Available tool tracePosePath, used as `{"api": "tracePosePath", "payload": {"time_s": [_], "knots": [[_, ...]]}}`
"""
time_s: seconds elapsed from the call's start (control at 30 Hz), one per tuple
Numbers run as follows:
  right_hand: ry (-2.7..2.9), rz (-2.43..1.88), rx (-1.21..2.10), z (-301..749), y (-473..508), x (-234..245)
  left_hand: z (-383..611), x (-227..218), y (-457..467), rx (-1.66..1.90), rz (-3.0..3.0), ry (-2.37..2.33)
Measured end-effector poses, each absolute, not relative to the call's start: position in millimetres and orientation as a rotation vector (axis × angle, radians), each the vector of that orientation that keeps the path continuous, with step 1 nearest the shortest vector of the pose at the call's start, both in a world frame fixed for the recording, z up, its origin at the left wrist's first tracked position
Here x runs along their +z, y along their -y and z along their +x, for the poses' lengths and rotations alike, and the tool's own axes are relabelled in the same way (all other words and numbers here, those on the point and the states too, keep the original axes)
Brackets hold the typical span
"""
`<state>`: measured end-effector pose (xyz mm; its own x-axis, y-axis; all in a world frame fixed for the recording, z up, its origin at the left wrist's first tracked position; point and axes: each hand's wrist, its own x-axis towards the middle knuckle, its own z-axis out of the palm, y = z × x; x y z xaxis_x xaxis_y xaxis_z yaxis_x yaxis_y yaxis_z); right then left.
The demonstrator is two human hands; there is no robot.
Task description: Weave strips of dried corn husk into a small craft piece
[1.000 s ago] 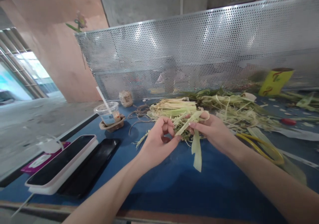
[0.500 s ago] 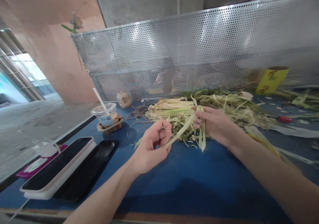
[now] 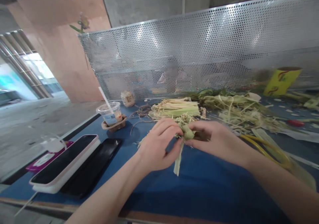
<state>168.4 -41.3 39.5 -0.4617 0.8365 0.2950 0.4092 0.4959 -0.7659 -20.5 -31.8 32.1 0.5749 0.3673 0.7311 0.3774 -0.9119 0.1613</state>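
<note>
Both my hands meet over the blue table (image 3: 199, 184) and work a pale green leaf strip (image 3: 181, 144). My left hand (image 3: 158, 144) is curled, its fingertips pinching the strip where it is folded into a small knot. My right hand (image 3: 215, 141) pinches the same folded part from the right. The strip's loose end hangs down toward the table between my hands. Behind my hands lies a heap of pale leaf strips (image 3: 178, 109).
A phone in a white case (image 3: 66, 161) and a black tray (image 3: 93, 166) lie at the left. A plastic cup with a spoon (image 3: 109, 112) stands behind them. More green leaves (image 3: 239, 108) spread right, by a yellow cup (image 3: 280, 81). A perforated metal screen (image 3: 199, 51) closes the back.
My hands have come together from holding the strip stretched apart. The strip is now folded into a small knot between my fingertips, with its end hanging down.
</note>
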Motion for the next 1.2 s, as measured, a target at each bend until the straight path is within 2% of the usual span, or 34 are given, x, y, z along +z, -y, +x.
{"api": "tracePosePath", "payload": {"time_s": [0.33,0.63,0.77,0.93,1.07,1.2], "knots": [[2.171,-1.099,0.814,175.1,40.6,48.5,-20.8,28.7,27.3,-1.161,-2.723,0.863],[1.969,-1.228,0.669,160.4,35.9,41.8,-18.0,22.4,27.6,-1.340,-2.768,1.086],[1.821,-1.129,0.615,151.2,33.8,35.0,-15.9,19.0,27.3,-1.478,-2.796,1.272],[1.791,-1.056,0.693,144.9,34.0,34.6,-14.1,18.8,26.4,-1.812,-2.803,1.552],[1.711,-1.037,0.787,142.1,34.4,39.4,-13.4,18.6,22.5,-2.164,-2.980,1.487],[1.748,-1.035,0.829,136.7,36.6,43.0,-11.0,17.2,18.1,-2.749,-2.917,1.476]]}}
